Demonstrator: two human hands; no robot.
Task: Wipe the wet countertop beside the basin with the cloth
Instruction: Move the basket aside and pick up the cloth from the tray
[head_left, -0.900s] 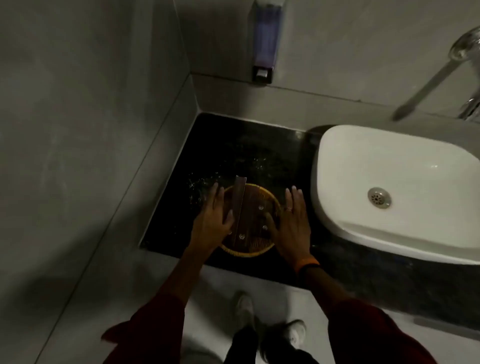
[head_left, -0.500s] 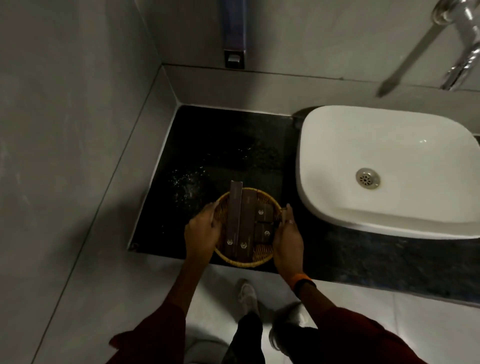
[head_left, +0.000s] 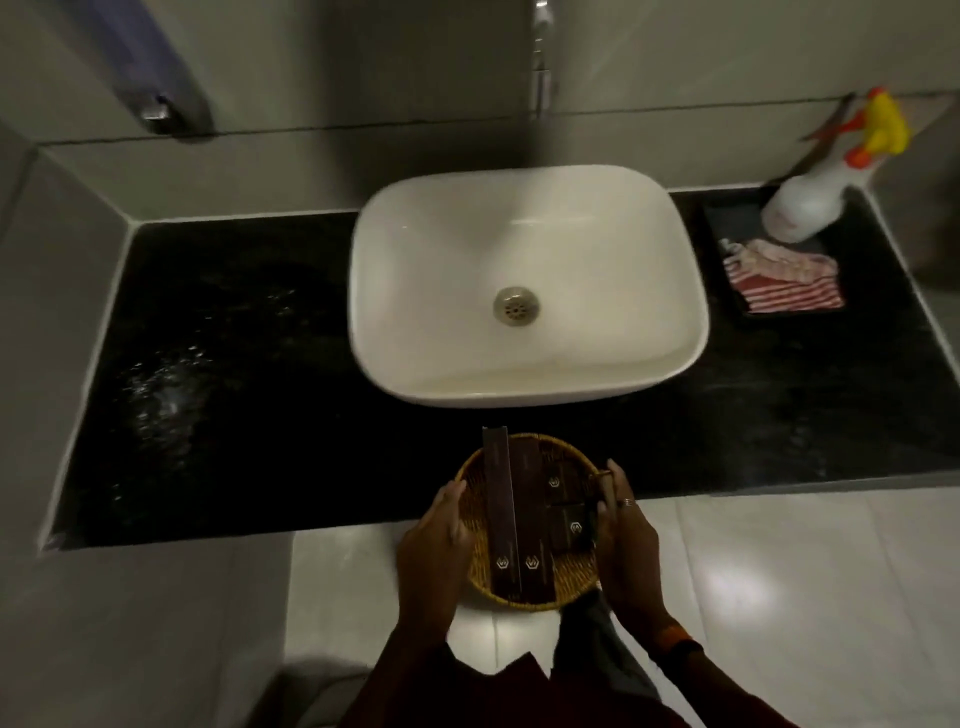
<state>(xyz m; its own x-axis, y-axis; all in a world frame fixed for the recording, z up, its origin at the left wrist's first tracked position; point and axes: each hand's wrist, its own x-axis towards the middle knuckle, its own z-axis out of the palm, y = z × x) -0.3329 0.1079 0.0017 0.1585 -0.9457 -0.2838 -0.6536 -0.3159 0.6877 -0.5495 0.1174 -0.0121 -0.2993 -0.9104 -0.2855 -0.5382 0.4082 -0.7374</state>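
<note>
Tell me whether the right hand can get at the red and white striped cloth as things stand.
Probably not yet: the right hand and left hand both hold the round woven basket. The striped cloth lies uncovered right of the white basin, so the path looks free once the basket is set down.

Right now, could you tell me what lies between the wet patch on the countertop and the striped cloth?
In the head view, the white basin sits between the wet patch on the left and the striped cloth on the right.
</note>
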